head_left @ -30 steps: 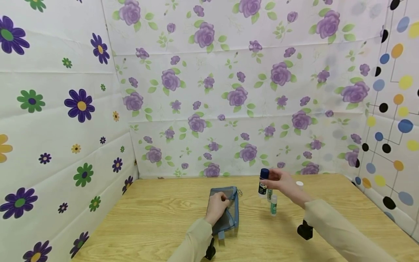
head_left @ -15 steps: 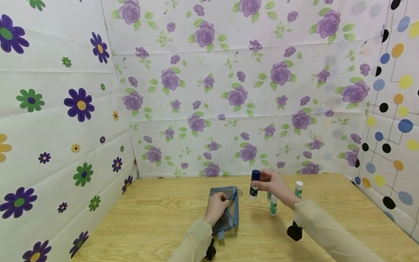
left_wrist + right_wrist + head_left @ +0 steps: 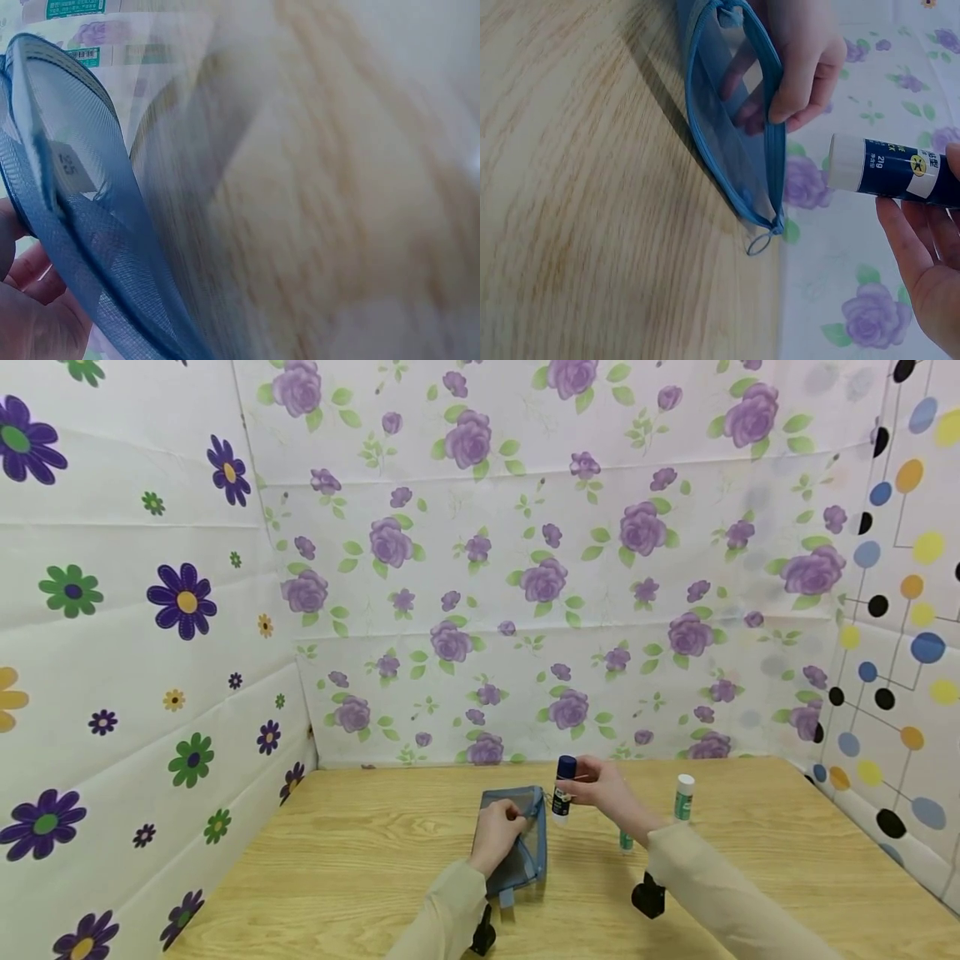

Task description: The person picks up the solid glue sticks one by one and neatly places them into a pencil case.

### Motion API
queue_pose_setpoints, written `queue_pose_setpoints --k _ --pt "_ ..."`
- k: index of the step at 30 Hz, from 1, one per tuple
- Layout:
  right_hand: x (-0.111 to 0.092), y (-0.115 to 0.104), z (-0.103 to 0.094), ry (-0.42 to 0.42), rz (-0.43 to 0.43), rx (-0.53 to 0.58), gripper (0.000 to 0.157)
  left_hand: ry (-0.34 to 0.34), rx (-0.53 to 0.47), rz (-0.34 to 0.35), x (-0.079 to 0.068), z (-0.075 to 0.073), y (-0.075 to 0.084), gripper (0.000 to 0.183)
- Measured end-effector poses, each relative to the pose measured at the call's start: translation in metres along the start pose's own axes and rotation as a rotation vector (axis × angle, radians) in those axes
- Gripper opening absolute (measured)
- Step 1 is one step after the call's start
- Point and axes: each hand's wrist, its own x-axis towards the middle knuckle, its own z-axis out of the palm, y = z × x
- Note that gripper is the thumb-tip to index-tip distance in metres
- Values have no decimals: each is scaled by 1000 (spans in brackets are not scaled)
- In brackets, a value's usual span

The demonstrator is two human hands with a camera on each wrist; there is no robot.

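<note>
- Blue mesh pouch: rests on the wooden table, left of the navy glue stick; its zip is parted and the mouth gapes, with the pull ring hanging at one end.
- Left hand: thumb and fingers nearly together, pinching the pouch's rim; this probably stops the limp mesh from sagging together and steadies it.
- The navy glue stick: held in the air just beside the pouch, not touching it, nearly upright with cap above; its white base points toward the mouth in the right wrist view.
- Right hand: fingers and thumb curled round the stick's upper part, spread only as wide as the barrel; this high grip seems to leave the base clear.
- Nearer green stick: on the table, its top hidden in the head view.
- Rightmost green stick: upright, white-capped, well apart from the pouch, perhaps stood so for easy grasping.
</note>
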Motion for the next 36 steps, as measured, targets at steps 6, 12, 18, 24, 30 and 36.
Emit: queue_pose_setpoints --k 6,12,18,24,30,36 --pt "2 6 9 15 10 32 33 20 23 -18 3 2 -3 6" --pt "3 12 14 63 41 25 33 20 15 -10 4 1 -3 6" --pt "5 16 17 70 51 32 29 14 12 -3 3 0 -3 6" --pt "6 19 20 39 61 70 31 16 7 -5 2 -1 -2 6" --pt "7 22 25 43 96 111 31 27 6 -13 3 -1 -2 5" --pt "10 27 29 79 123 116 29 28 12 -6 3 -1 -3 5"
